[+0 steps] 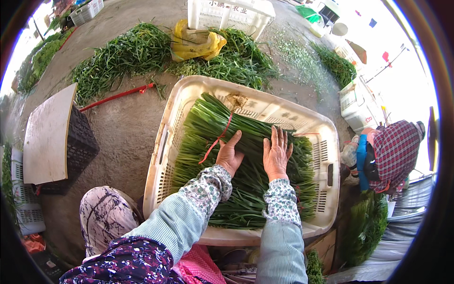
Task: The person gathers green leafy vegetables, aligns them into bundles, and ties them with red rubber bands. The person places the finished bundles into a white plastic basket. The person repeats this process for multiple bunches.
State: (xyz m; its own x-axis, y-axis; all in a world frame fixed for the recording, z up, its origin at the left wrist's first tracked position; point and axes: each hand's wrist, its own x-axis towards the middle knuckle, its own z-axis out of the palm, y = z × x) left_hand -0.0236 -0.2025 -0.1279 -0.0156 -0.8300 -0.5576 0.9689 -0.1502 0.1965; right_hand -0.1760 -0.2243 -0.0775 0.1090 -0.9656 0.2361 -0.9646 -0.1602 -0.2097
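A cream plastic crate stands before me, filled with layered bundles of long green leafy stalks that look like garlic chives. The uppermost chive bundle lies across the far side, bound by a red tie. My left hand is at its near edge, thumb raised along the leaves; its fingers are partly hidden, so I cannot tell if they grip. My right hand rests flat on the leaves to the right, fingers spread a little. Darker leaves of lower bundles show between my forearms.
Beyond the crate lie heaps of loose greens, a yellow plastic bag and a white crate. A board covers a black crate at left. A person in a checked top bends at right, near more greens.
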